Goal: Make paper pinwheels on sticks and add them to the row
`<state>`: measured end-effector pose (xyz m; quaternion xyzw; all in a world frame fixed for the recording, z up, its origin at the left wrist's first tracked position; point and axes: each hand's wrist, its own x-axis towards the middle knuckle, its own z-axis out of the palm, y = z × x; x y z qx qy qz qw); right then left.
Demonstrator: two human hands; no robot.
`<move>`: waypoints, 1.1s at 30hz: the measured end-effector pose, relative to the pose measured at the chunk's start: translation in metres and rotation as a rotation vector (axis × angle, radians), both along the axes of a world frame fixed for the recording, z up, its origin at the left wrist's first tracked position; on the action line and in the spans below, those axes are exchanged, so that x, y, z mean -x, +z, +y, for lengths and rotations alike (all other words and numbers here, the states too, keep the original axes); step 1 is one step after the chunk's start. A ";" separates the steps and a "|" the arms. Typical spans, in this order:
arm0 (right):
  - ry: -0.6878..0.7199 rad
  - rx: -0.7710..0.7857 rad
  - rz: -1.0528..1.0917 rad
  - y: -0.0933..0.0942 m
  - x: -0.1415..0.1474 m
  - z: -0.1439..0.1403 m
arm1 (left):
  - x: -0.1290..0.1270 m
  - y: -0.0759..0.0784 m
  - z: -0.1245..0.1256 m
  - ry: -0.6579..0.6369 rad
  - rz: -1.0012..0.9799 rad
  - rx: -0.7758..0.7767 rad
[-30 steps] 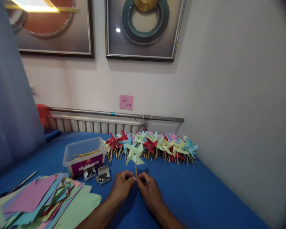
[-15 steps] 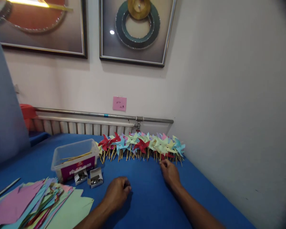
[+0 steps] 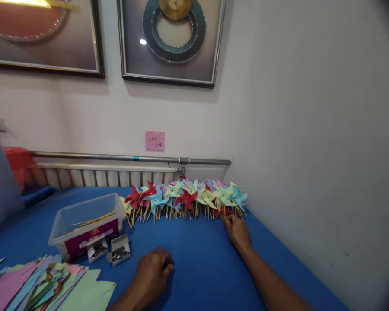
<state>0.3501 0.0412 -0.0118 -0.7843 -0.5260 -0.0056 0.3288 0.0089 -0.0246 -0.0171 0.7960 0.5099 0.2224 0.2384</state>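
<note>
While the right hand (image 3: 237, 233) is reaching out to the row of paper pinwheels (image 3: 184, 199) lined up against the wall at the back of the blue surface (image 3: 201, 263), its fingertips are touching the stick ends at the right end of that row, near the corner; the fingers are curled in and narrow, but whether they are pinching a stick or just resting against one is too small to tell. Judging from this, the step in hand is setting a finished pinwheel in with the others, and the hand is sitting right at the row, not apart from it. The left hand (image 3: 152, 272) is lying loosely closed on the surface near the front, holding nothing visible, well apart from the row. Just to its left two small open boxes of metal pins (image 3: 112, 252) are sitting beside a clear plastic tub (image 3: 84, 224) with wooden sticks lying in it, and a fanned stack of coloured paper squares (image 3: 42, 285) is spreading over the front left. Next move, as a judgement, is calling for a fresh sheet from that stack, then a stick and a pin, all nearer the left hand.
</note>
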 end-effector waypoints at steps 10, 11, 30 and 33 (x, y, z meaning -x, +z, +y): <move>0.004 0.036 -0.028 0.002 -0.002 0.001 | 0.000 0.006 -0.002 -0.009 0.022 0.020; 0.007 0.037 -0.028 0.002 -0.002 0.002 | 0.000 0.006 -0.002 -0.010 0.025 0.026; 0.033 -0.007 0.013 -0.002 -0.006 0.006 | 0.001 0.004 -0.001 -0.030 0.041 0.015; 0.032 -0.025 0.030 -0.002 -0.005 0.005 | 0.001 0.004 -0.001 -0.023 0.044 0.012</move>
